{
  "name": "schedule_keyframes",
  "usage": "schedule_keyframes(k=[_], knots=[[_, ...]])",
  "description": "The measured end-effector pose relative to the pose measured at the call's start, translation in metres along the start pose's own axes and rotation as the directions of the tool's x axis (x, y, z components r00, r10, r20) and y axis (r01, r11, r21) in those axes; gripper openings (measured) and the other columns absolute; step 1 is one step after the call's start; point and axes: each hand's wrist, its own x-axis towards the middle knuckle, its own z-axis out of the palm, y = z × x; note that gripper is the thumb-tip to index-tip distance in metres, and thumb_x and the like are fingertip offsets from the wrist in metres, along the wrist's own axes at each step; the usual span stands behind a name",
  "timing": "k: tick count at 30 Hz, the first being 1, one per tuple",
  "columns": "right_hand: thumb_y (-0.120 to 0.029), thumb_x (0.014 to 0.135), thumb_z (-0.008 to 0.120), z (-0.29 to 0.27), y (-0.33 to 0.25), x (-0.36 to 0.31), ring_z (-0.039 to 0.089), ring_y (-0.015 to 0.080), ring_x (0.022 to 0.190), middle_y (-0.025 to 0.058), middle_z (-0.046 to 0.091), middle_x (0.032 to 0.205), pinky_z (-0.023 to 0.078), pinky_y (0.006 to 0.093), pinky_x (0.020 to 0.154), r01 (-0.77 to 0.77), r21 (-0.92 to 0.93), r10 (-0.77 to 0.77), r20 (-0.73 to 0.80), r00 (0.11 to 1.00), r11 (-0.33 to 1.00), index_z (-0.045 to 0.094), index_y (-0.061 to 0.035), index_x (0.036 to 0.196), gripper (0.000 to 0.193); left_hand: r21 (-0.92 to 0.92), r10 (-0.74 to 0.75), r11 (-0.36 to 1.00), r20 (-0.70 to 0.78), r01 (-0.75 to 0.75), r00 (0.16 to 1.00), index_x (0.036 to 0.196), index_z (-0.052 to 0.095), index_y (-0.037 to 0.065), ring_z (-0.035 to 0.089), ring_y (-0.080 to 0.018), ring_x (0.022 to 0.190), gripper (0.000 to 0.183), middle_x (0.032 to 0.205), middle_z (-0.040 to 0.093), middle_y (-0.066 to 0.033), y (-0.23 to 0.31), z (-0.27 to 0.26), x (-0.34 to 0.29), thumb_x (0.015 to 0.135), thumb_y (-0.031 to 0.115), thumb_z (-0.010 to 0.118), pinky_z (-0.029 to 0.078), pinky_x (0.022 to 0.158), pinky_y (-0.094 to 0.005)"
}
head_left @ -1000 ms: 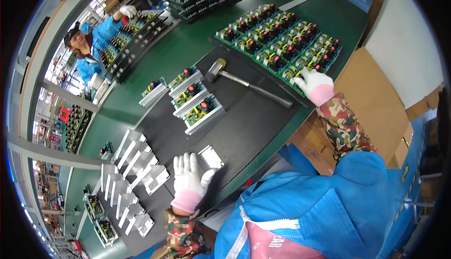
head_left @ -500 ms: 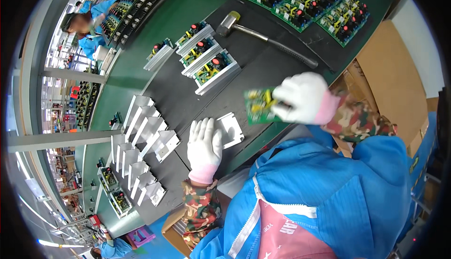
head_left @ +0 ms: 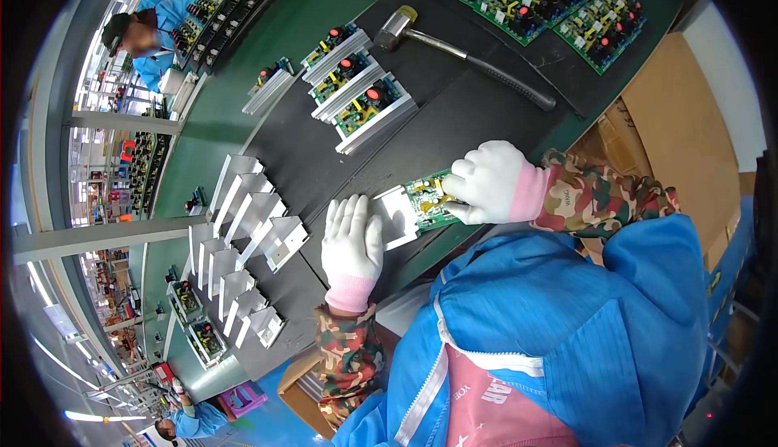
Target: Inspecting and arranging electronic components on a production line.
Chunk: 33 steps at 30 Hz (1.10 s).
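White-gloved and pink-cuffed, a worker's right hand (head_left: 496,183) grips the right end of a green rectangular circuit board (head_left: 427,202) with yellow components at the centre of the frame, fingers curled in close. The board lies directly left of that hand, between the 2 hands, its left end meeting a silver flat metal bracket (head_left: 394,218). At the bracket's left side, the white-gloved left hand (head_left: 352,240) lies flat, fingers straight and side by side; whether it touches the metal is hard to tell. Above, 3 silver metal rails carrying green boards (head_left: 365,111) sit close together on a black mat (head_left: 454,127). Toward the upper right, a metal hammer with a dark grip (head_left: 467,56) rests below rows of green circuit boards (head_left: 601,29). Bent silver metal brackets (head_left: 284,243) line the left of the frame.
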Motion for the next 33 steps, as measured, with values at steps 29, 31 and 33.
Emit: schedule_keyframes(k=[29, 31, 33], knots=[[-0.04, 0.083, 0.07, -0.011, 0.009, 0.012, 0.061, 0.0234, 0.062, 0.0063, 0.065, 0.078, 0.049, 0.0358, 0.061, 0.068, -0.03, -0.065, 0.108, 0.992, 0.997, 0.065, -0.0125, 0.082, 0.028, 0.007, -0.015, 1.0, -0.026, 0.015, 1.0, 0.12, 0.066, -0.003, 0.065, -0.034, 0.116, 0.037, 0.12, 0.07, -0.017, 0.002, 0.0, 0.001, 0.096, 0.024, 0.057, 0.043, 0.111, -0.0427], [-0.04, 0.083, 0.07, -0.009, 0.007, 0.011, 0.061, 0.0233, 0.062, 0.0063, 0.065, 0.078, 0.049, 0.0356, 0.061, 0.055, -0.042, -0.05, 0.107, 0.993, 0.998, 0.065, -0.0126, 0.082, 0.028, -0.001, -0.025, 1.0, -0.026, 0.025, 0.999, 0.12, 0.066, -0.003, 0.065, -0.0339, 0.116, 0.038, 0.12, 0.07, -0.017, 0.002, 0.001, -0.001, 0.096, 0.024, 0.057, 0.043, 0.111, -0.0426], [-0.04, 0.084, 0.07, -0.007, 0.004, 0.011, 0.062, 0.0231, 0.061, 0.0063, 0.066, 0.078, 0.049, 0.0351, 0.061, 0.028, -0.068, -0.021, 0.103, 0.994, 0.997, 0.065, -0.0127, 0.081, 0.028, -0.014, -0.043, 0.999, -0.025, 0.043, 0.999, 0.121, 0.066, -0.003, 0.065, -0.0339, 0.116, 0.038, 0.121, 0.07, -0.0169, 0.001, 0.002, -0.002, 0.096, 0.024, 0.056, 0.043, 0.111, -0.0423]])
